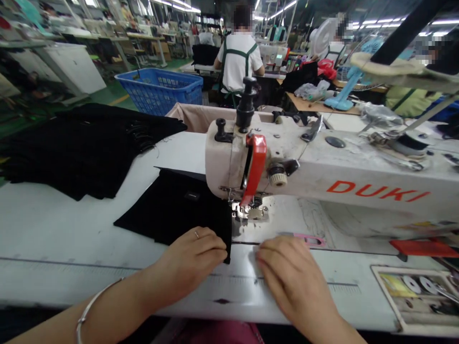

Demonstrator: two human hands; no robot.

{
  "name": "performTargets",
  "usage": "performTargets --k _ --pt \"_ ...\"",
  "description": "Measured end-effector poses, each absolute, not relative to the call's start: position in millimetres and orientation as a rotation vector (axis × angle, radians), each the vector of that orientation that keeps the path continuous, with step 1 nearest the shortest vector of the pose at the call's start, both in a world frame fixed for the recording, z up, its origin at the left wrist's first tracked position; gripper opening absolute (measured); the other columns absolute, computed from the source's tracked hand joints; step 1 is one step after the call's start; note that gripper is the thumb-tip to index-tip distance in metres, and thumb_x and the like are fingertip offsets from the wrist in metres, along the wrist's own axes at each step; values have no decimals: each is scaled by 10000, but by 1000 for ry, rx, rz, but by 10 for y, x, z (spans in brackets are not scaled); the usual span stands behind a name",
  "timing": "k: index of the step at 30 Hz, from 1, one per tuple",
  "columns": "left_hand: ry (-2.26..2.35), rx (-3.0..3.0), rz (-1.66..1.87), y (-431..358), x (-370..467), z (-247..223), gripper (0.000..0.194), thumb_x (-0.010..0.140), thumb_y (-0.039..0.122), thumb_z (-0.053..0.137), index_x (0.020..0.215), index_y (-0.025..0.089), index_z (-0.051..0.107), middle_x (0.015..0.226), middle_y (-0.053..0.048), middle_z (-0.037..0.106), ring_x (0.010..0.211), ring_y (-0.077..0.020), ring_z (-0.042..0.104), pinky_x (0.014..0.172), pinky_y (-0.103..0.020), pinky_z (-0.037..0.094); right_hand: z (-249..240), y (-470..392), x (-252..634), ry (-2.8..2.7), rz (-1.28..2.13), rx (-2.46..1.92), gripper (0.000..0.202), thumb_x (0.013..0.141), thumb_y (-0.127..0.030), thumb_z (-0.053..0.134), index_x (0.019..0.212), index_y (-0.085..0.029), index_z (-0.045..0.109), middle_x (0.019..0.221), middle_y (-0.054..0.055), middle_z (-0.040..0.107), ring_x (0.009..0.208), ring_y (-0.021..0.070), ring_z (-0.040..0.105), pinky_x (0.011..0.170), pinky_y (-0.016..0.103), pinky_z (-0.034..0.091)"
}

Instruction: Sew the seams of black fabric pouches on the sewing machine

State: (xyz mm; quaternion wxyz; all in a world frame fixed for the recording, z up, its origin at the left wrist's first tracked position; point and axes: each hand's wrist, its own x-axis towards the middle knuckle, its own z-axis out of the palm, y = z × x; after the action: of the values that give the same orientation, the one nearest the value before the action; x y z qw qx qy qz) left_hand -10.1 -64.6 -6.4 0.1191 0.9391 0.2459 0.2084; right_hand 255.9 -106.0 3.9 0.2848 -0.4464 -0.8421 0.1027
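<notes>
A black cloth piece [179, 205] with a small dark label lies flat on the white sewing table, its right edge beside the needle area of the sewing machine [229, 153]. My left hand [197, 255] has its fingers pressed together on the cloth's near right corner; whether it pinches the fabric is hidden. To the right, my right hand [290, 270] rests on the table, fingers bent and close together, apart from the cloth. Its fingertips are blurred, and anything beneath them is hidden. Just behind it lies a pink thread snipper [311, 240].
A pile of black cloth [71, 148] covers the table's far left. Behind it stand a blue basket [161, 88] and a fabric-lined bin [193, 116]. A bobbin tray [405, 298] is at the right front. A person [238, 57] works ahead, facing away.
</notes>
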Motion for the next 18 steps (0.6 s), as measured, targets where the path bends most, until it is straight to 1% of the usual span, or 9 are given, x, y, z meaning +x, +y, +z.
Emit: performTargets --k 2,4,7,12,14,18 --pt "703 2770 594 -639 -117 -66 200 995 82 492 1131 161 616 1094 -56 690 997 -198 609 944 -364 472 75 -1118 2373 -2302 471 -1046 249 969 -88 505 1164 -203 609 1072 58 661 973 227 548 858 405 440" --pt "681 2785 596 -637 -130 -43 215 992 71 492 1150 155 611 1118 -61 695 1003 -198 617 953 -361 471 79 -1141 2249 -2295 564 -1039 226 979 -108 509 1146 -200 629 1056 61 669 959 231 549 836 404 450" --pt "649 2837 591 -654 -141 24 247 978 49 482 1177 126 607 1128 -75 704 991 -207 618 935 -369 483 44 -1132 2203 -2281 611 -1075 174 983 -126 521 1075 -195 653 1026 57 674 942 232 548 821 411 447" --pt "594 2955 503 -697 -128 83 271 1001 63 404 1184 95 603 1117 -95 707 970 -226 619 899 -386 511 4 -1104 2230 -2277 588 -1037 172 991 -153 530 1122 -185 637 1046 60 681 934 233 560 808 411 448" --pt "623 2913 557 -706 -115 61 269 1016 72 383 1163 109 604 1104 -86 710 969 -215 626 911 -373 514 -1 -1089 2225 -2290 550 -1003 184 994 -151 518 1130 -181 637 1107 64 683 969 239 572 824 412 456" --pt "654 2786 680 -711 -110 -7 264 1040 96 369 1155 134 603 1084 -70 714 991 -180 642 941 -332 525 -21 -1036 2212 -2345 428 -894 249 997 -131 484 1205 -152 619 1286 71 651 1129 240 579 907 400 473"
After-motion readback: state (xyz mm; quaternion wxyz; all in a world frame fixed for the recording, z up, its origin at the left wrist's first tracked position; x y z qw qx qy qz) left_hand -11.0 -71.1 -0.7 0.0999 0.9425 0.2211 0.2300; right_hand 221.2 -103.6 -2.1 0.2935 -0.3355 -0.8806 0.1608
